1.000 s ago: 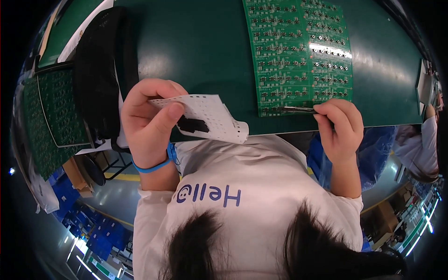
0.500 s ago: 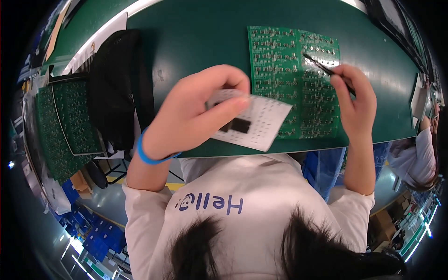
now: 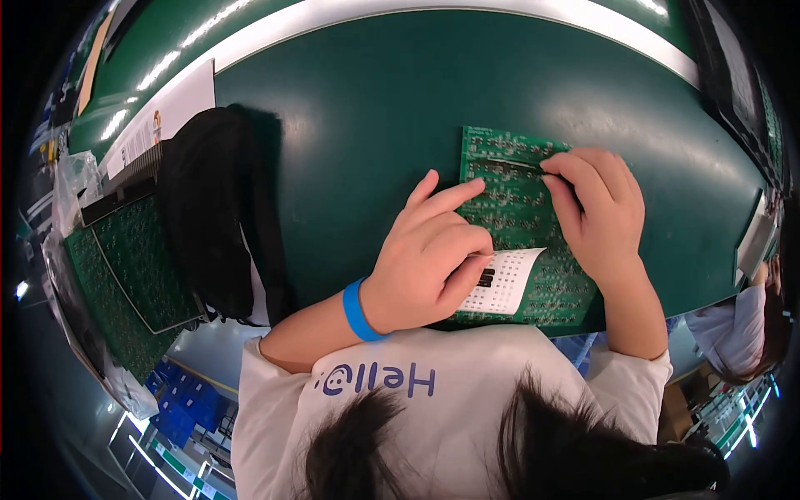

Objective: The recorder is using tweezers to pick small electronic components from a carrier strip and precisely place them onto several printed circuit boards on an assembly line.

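Pinching tweezers (image 3: 512, 164) at the far end of the board (image 3: 510, 222), the right hand (image 3: 598, 208) could scrape it if the closed fingers slip; the left hand (image 3: 429, 258), pinching a sheet (image 3: 510, 287) over its near end, could shove the board across the desk (image 3: 375, 108).

grn PCB panel (image 3: 532, 233): flat | wht sheet (image 3: 507, 287), part blk: over panel's lower L | tweezers (image 3: 514, 163): nr-horiz., at upper rows

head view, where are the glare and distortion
In the head view, soft glare lies on the green tabletop at left and right; in the head view, the white strip along its far edge bows into an arc; in the head view, the finest details on the circuit board are too small to tell apart.
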A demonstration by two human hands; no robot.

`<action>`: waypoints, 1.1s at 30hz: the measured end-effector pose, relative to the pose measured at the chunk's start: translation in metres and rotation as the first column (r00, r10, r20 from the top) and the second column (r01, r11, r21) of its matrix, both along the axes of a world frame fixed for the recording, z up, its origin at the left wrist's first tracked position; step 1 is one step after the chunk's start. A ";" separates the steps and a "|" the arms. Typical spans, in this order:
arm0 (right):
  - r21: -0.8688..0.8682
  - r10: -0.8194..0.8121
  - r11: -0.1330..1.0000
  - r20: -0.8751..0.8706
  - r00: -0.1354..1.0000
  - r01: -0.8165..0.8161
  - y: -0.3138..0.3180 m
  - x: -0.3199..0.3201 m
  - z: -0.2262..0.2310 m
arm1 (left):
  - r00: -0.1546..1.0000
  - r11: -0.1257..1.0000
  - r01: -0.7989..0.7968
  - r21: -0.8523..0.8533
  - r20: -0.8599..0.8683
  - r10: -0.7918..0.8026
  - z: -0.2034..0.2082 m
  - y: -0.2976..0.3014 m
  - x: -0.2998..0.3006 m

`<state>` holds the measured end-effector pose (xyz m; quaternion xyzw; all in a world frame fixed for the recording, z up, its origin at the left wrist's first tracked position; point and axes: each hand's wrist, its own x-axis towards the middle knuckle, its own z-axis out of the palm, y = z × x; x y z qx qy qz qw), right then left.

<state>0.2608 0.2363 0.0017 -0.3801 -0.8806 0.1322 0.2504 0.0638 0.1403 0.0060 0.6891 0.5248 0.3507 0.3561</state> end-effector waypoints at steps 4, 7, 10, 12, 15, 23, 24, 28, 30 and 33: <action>0.007 0.012 1.000 0.032 0.999 -0.012 0.006 -0.001 0.002 | 0.999 0.999 -0.009 -0.033 0.039 0.010 -0.004 0.001 -0.001; 0.004 0.027 1.000 0.055 0.998 -0.027 0.007 0.001 0.005 | 0.999 0.999 0.028 -0.035 0.018 -0.027 -0.004 0.000 -0.001; 0.021 0.040 0.999 0.054 0.998 -0.041 0.006 0.001 0.003 | 0.999 0.999 0.030 -0.037 0.018 -0.029 -0.005 0.000 -0.001; 0.038 0.043 0.998 0.050 0.998 -0.045 0.005 0.002 0.003 | 0.999 0.999 0.026 -0.035 0.020 -0.025 -0.006 -0.002 -0.001; 0.012 0.033 0.999 0.048 0.998 -0.034 0.002 0.004 0.004 | 0.999 0.999 0.023 -0.035 0.027 -0.022 -0.006 -0.002 -0.001; 0.048 0.049 0.998 0.031 0.998 -0.050 0.004 0.005 0.002 | 1.000 1.000 0.006 -0.031 0.031 -0.005 -0.006 -0.003 0.000; 0.047 0.049 0.998 0.030 0.998 -0.051 0.005 0.005 0.002 | 0.999 0.999 0.002 -0.032 0.032 -0.001 -0.006 -0.003 0.000; 0.033 0.053 0.998 0.041 0.998 -0.055 0.006 0.004 0.004 | 1.000 1.000 -0.001 -0.029 0.029 0.002 -0.006 -0.003 0.000; 0.029 0.053 0.998 0.041 0.998 -0.054 0.006 0.004 0.003 | 1.000 1.000 0.003 -0.031 0.026 -0.002 -0.005 -0.002 -0.001; 0.030 0.052 0.998 0.040 0.998 -0.053 0.006 0.004 0.002 | 1.000 0.999 0.006 -0.033 0.022 -0.006 -0.005 -0.002 -0.001</action>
